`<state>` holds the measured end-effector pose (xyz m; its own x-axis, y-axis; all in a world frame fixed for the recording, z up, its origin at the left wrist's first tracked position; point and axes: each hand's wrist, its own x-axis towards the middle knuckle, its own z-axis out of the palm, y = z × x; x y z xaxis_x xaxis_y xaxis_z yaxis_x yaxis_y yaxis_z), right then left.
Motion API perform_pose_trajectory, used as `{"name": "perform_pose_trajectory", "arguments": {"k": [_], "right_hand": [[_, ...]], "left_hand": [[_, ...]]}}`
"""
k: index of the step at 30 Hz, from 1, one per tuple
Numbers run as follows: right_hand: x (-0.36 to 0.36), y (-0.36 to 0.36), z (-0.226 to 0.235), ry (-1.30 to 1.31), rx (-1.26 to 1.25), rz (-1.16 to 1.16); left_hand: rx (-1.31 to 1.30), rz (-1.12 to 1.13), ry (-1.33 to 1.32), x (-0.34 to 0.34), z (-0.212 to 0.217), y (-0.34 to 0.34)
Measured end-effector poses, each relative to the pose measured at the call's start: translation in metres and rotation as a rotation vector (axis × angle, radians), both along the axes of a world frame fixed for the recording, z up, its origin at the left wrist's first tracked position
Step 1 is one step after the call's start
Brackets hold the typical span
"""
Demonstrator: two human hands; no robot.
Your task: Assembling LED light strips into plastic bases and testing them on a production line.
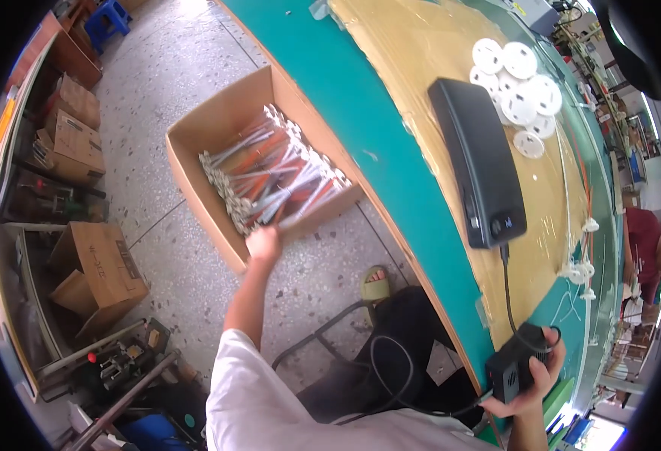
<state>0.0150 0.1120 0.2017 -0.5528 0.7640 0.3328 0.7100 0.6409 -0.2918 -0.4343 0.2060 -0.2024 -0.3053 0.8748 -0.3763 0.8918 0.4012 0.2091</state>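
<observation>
My left hand (264, 245) reaches down to the near side of an open cardboard box (195, 177) on the floor. Its fingers look closed beside the cable bundles (281, 177); what they hold is hidden. Those bundles are long, thin, white, grey and orange, with small white ends. At the lower right, my right hand (537, 379) wraps around a small black vented device (512, 368) at the bench edge. A black cable (505, 286) runs from that device to a long black power bank (479, 161) lying on the bench.
Cardboard sheeting (398, 68) covers part of the green bench (330, 98). Several white plastic discs (518, 105) are piled on it. White connectors on cords (582, 270) lie farther right. Another carton (97, 267) and a blue stool (108, 22) stand on the left.
</observation>
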Motion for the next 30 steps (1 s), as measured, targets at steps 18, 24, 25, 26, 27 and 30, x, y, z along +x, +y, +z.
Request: {"name": "perform_pose_trajectory", "arguments": {"k": [18, 24, 25, 26, 27, 30], "right_hand": [[-0.033, 0.019, 0.014, 0.041, 0.027, 0.085], [-0.027, 0.011, 0.017, 0.138, 0.117, 0.062], [-0.027, 0.007, 0.018, 0.114, 0.126, 0.051], [-0.033, 0.004, 0.017, 0.088, 0.134, 0.043], [-0.039, -0.003, 0.024, 0.056, 0.204, 0.024], [-0.027, -0.046, 0.047, -0.017, 0.350, -0.039]], "left_hand": [[0.745, 0.148, -0.338, -0.032, 0.133, 0.043], [1.184, 0.054, -0.097, -0.006, 0.313, 0.007], [1.307, -0.015, -0.102, 0.009, 0.365, 0.003], [1.471, -0.122, -0.071, 0.006, 0.400, 0.000], [1.527, -0.235, -0.107, 0.025, 0.444, -0.008], [1.483, -0.470, -0.461, 0.127, 0.527, -0.024]]}}
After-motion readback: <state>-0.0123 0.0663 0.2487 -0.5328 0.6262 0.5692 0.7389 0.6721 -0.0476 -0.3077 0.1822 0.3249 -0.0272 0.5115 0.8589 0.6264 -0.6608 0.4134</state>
